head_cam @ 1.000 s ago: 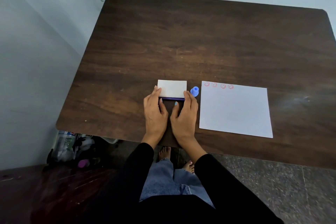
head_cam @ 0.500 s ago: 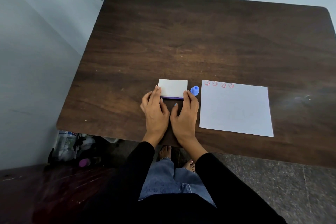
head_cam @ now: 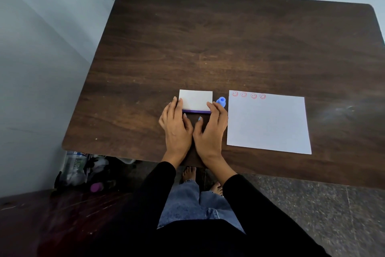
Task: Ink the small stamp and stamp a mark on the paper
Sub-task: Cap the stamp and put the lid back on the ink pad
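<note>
A small ink pad (head_cam: 195,99) with a white lid and a purple base lies on the dark wooden table (head_cam: 229,48), near its front edge. My left hand (head_cam: 177,129) holds its left front corner, with the fingers along the left side. My right hand (head_cam: 210,131) holds its right front corner, and both thumbs rest on the table in front of the pad. The small blue stamp (head_cam: 221,101) stands just right of the pad, beside my right fingertips. Further right lies the white paper (head_cam: 267,125), with several red smiley marks (head_cam: 249,95) along its top left edge.
The table's front edge runs just behind my wrists. A pale wall lies to the left and behind. Bottles and clutter (head_cam: 79,171) sit on the floor under the table's left corner. My legs and bare feet (head_cam: 188,173) are below the table edge.
Both hands stay on the ink pad's front corners. The pad, the stamp and the paper have not moved; only the camera view shifts slightly.
</note>
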Tool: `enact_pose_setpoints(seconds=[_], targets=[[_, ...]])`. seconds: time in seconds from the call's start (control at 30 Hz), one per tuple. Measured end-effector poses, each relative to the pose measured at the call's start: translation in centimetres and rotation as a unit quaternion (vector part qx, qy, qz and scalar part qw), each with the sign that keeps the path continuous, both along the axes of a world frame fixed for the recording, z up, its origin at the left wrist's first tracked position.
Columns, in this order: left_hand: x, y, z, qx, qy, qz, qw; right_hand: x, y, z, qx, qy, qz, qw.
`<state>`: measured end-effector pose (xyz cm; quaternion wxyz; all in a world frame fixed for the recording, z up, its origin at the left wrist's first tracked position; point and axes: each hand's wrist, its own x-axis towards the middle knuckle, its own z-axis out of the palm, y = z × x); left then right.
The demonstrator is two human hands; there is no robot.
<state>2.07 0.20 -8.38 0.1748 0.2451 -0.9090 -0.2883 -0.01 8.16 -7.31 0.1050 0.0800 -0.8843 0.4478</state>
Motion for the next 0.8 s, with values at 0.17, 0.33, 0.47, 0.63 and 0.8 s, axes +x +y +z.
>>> enact_pose_setpoints(seconds=[0.17, 0.33, 0.47, 0.63, 0.8], targets=[[-0.3, 0.3, 0.1, -0.022, -0.032, -0.009, 0.999, -1.2, 1.8, 0.6, 0.035, 0.037, -0.076, 0.996], [-0.3, 0.5, 0.1, -0.045, -0.045, -0.01, 0.998, -4.1, 3.9, 0.7, 0.126, -0.017, -0.052, 0.99], [-0.3, 0.5, 0.0, -0.05, -0.047, -0.011, 0.998, -4.5, 3.7, 0.5, 0.147, -0.011, -0.021, 0.989], [-0.5, 0.4, -0.1, -0.039, -0.052, -0.003, 0.998, -4.6, 4.3, 1.1, 0.146, 0.041, -0.03, 0.988], [-0.6, 0.5, -0.1, -0.048, -0.06, -0.002, 0.997, -7.1, 8.3, 1.2, 0.227, -0.006, -0.12, 0.967]])
